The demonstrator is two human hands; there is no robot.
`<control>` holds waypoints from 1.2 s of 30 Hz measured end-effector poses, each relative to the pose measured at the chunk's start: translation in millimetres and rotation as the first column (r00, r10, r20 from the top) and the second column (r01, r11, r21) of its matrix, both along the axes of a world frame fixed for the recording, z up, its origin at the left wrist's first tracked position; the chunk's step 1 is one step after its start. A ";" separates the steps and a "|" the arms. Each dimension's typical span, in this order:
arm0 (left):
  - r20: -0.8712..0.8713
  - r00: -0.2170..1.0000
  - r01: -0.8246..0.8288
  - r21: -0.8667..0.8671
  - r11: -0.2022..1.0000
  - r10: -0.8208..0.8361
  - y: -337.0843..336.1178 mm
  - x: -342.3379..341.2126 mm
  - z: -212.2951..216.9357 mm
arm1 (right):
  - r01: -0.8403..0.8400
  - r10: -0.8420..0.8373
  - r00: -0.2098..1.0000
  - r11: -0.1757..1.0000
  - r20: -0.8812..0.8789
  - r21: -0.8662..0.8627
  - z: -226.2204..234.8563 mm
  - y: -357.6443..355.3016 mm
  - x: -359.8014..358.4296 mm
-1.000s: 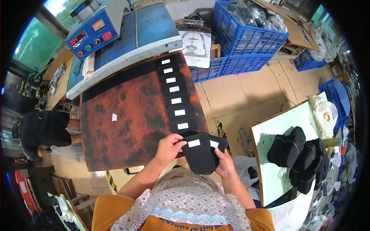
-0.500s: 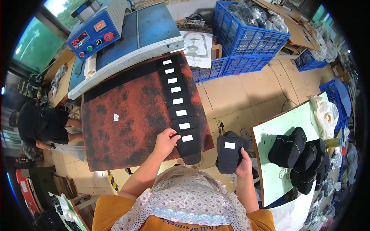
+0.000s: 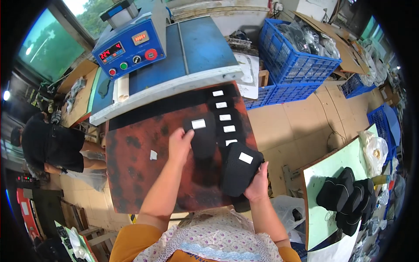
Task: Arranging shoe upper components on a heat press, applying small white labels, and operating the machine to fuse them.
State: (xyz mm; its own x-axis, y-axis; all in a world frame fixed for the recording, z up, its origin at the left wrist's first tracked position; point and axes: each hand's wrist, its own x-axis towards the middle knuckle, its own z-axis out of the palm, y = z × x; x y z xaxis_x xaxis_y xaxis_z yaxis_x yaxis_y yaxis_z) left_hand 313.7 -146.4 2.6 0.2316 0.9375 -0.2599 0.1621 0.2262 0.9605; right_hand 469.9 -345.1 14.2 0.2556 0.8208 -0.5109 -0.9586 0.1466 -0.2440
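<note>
Black fabric piece [image 3: 203,144] is pinched by the left hand [image 3: 179,146] above the worktop [image 3: 135,185]; a second piece [image 3: 236,175] is gripped by the right hand [image 3: 257,187] near the right edge, where the row of laid pieces [image 3: 235,118] could be dragged askew if brushed by it.

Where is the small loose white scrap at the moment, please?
In the head view, the white scrap lies on the red-and-black tabletop, to the left of the person's left hand.
</note>
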 end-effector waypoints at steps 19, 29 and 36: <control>-0.150 0.958 0.276 0.236 0.932 -0.246 27.7 -26.8 1.0 | -0.052 0.050 0.998 0.990 -0.023 -0.131 -26.0 113.9 -49.8; -0.301 0.953 0.102 0.196 0.975 -0.039 110.2 -13.0 -29.1 | 0.103 -0.105 0.994 0.990 -0.017 -0.096 -32.6 88.8 -29.0; -0.114 0.918 0.394 0.148 0.907 -0.380 50.8 -17.5 -7.8 | 0.123 -0.089 0.983 0.967 0.158 -0.225 -21.1 94.4 -44.5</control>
State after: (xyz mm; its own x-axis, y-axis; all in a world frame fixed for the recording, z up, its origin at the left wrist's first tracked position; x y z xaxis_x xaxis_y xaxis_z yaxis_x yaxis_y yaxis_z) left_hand 296.3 -95.7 -5.1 0.5693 0.8095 -0.1433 0.2834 -0.0297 0.9585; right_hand 425.4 -250.7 -6.9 0.4202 0.6478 -0.6354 -0.8924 0.1681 -0.4188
